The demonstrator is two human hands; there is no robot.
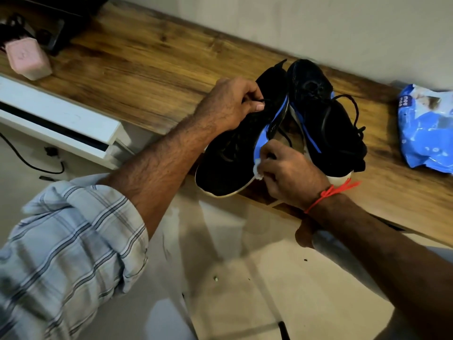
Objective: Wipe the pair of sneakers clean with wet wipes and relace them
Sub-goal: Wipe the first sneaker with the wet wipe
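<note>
- Pink box [25, 57]: on the wooden shelf [137, 69], far left, lid on; contents not visible.
- Left hand [230, 104]: fingers curled round the collar and lace of the left sneaker [241, 143], which is tilted, its toe past the shelf edge.
- Right hand [289, 173]: pinching a bunched white wet wipe [257, 171] against that sneaker's blue side stripe and white sole.
- Right sneaker [326, 119]: on the shelf, touching the first, laces loose.
- Blue wipes pack [426, 128]: far right on the shelf, crumpled; contents cannot be told.
</note>
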